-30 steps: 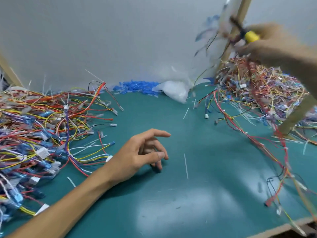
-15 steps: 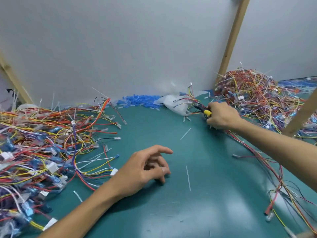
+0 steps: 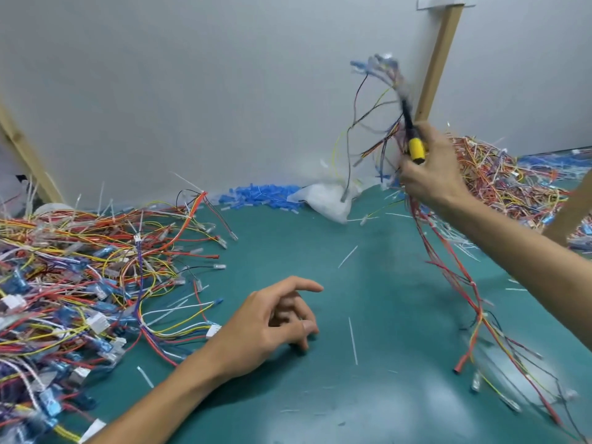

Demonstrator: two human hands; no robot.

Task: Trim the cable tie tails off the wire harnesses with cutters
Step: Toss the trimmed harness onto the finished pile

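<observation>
Now you're fetching a harness; no cut is under way.
Across the green mat [image 3: 400, 315], between the left pile [image 3: 80, 283] and the right heap [image 3: 499, 181], one harness [image 3: 479, 315] dangles in the air from your right hand [image 3: 429, 168], which grips it together with the yellow-handled cutters [image 3: 415, 148]. Your left hand [image 3: 266, 322] rests on the mat, loosely curled, holding nothing. Next, likely: lower the harness, pin it with the left, and find a tie tail, which blur hides.
</observation>
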